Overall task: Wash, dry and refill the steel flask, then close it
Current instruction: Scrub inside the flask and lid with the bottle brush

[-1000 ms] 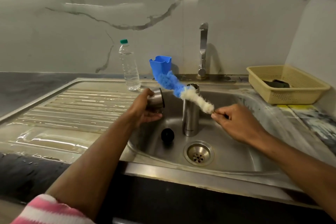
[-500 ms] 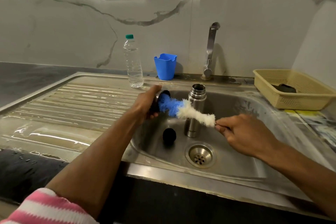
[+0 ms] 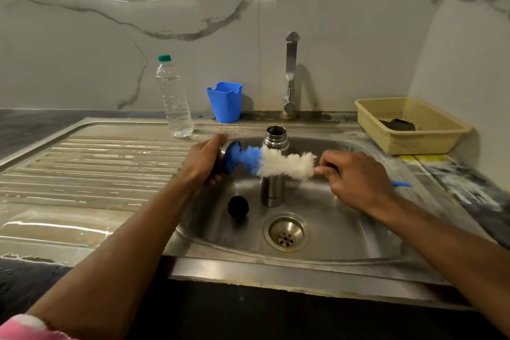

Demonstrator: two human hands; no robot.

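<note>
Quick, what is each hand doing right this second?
Left hand: grips the steel flask cap, with the brush's blue end inside it.
Right hand: grips the bottle brush by its handle.

The room was dim, with a soft greenish cast. A pale streak of glare lay across the white marble wall (image 3: 171, 0), and wet sheen glinted on the ribbed steel draining board (image 3: 82, 174). The tall steel tap (image 3: 290, 74) threw a faint shadow rightward. Edges bowed with wide-angle distortion; the right hand (image 3: 356, 176) was slightly motion-blurred.
</note>
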